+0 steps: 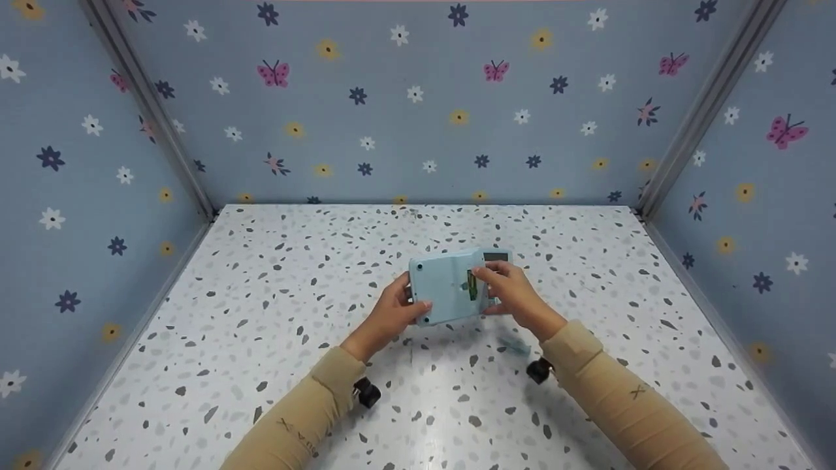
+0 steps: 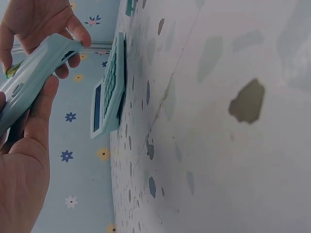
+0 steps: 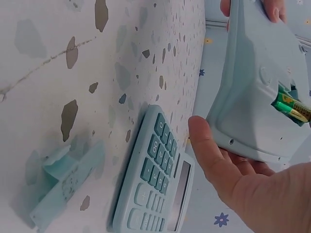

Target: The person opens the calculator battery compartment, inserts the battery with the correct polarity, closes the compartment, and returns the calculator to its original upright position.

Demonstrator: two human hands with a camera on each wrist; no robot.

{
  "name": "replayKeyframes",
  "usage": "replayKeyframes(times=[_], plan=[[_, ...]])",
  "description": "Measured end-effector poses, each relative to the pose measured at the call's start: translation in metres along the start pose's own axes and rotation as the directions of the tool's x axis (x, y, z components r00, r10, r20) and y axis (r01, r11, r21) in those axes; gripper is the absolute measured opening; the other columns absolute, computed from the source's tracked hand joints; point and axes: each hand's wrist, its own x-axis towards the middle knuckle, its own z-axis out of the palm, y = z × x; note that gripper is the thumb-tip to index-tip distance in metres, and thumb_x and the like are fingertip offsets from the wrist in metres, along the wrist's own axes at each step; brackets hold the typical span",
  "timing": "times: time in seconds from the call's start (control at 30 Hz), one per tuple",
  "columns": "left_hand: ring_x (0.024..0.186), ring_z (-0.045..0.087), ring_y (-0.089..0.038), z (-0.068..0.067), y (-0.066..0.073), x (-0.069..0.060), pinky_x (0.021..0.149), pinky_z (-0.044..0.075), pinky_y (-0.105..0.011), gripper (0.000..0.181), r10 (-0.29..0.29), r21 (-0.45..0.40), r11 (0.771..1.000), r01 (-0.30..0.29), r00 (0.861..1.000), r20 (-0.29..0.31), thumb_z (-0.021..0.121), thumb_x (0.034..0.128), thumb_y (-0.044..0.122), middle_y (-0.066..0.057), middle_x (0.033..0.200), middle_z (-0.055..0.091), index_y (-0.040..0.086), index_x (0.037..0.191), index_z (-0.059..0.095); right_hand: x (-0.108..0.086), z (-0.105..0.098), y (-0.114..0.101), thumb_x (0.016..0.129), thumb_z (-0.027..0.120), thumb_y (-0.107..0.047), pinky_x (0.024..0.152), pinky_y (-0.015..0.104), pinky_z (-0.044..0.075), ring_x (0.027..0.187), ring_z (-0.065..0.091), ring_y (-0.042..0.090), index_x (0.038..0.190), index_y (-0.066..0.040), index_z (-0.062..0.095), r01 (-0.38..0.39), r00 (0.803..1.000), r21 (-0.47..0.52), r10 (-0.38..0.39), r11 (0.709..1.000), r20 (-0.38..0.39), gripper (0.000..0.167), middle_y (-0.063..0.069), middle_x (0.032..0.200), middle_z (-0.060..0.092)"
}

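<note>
A light blue calculator (image 1: pixel 447 287) is held tilted above the table, its back turned up. My left hand (image 1: pixel 395 305) grips its left end, thumb on the back and fingers underneath. In the back's open battery slot sits a green and yellow battery (image 3: pixel 291 104). My right hand (image 1: pixel 519 297) holds the other end, with its thumb at the battery and other fingers beneath the casing; in the right wrist view the thumb's tip is out of frame. A second calculator (image 3: pixel 155 170) lies keys up on the table. Near it rests a small pale blue battery cover (image 3: pixel 68 182).
The speckled white table (image 1: pixel 261 391) is bounded by flowered blue panels (image 1: pixel 418 98) at the back and both sides. Metal posts (image 1: pixel 712 98) stand at the corners. Small black devices (image 1: pixel 368 393) sit at both wrists.
</note>
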Motion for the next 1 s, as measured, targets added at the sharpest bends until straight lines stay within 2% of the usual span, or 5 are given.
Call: replayKeyframes(times=[0.27, 0.47, 0.7, 1.0], plan=[[0.14, 0.062, -0.044, 0.002, 0.0015, -0.0028, 0.104, 0.063, -0.054, 0.073, -0.001, 0.004, 1.0, 0.001, 1.0, 0.021, 0.064, 0.1037, 0.004, -0.028, 0.156, 0.057, 0.007, 0.169, 0.031, 0.0012, -0.0008, 0.0027, 0.106, 0.065, -0.039, 0.093, 0.056, 0.067, 0.137, 0.057, 0.046, 0.156, -0.001, 0.05, 0.002, 1.0, 0.024, -0.002, 1.0, -0.006, 0.065, 0.022, 0.16, 0.048], [0.14, 0.061, -0.046, 0.0033, 0.0024, -0.0031, 0.104, 0.063, -0.055, 0.073, 0.001, 0.007, 1.0, -0.001, 1.0, 0.011, 0.064, 0.1034, 0.004, -0.029, 0.155, 0.057, 0.006, 0.169, 0.031, 0.0023, 0.0016, 0.0022, 0.108, 0.064, -0.039, 0.096, 0.059, 0.065, 0.143, 0.054, 0.051, 0.156, 0.001, 0.05, 0.005, 1.0, 0.006, -0.005, 1.0, -0.01, 0.064, 0.024, 0.163, 0.046], [0.138, 0.063, -0.043, 0.0032, 0.0015, -0.0028, 0.102, 0.063, -0.054, 0.069, -0.009, 0.046, 0.999, 0.009, 1.0, -0.002, 0.064, 0.1035, 0.004, -0.027, 0.154, 0.059, 0.008, 0.167, 0.036, 0.0023, 0.0021, 0.0003, 0.109, 0.064, -0.037, 0.096, 0.059, 0.065, 0.143, 0.055, 0.05, 0.155, 0.0, 0.052, -0.01, 1.0, -0.013, 0.01, 1.0, -0.009, 0.06, 0.024, 0.16, 0.051], [0.139, 0.063, -0.042, 0.0039, 0.0017, -0.0044, 0.105, 0.062, -0.054, 0.07, -0.006, 0.041, 0.999, 0.006, 1.0, -0.001, 0.063, 0.1042, 0.005, -0.026, 0.155, 0.058, 0.01, 0.168, 0.034, 0.003, 0.0037, 0.0044, 0.111, 0.063, -0.036, 0.093, 0.055, 0.067, 0.141, 0.055, 0.048, 0.156, 0.003, 0.052, 0.041, 0.999, -0.053, -0.041, 0.998, -0.007, 0.061, 0.026, 0.157, 0.054]])
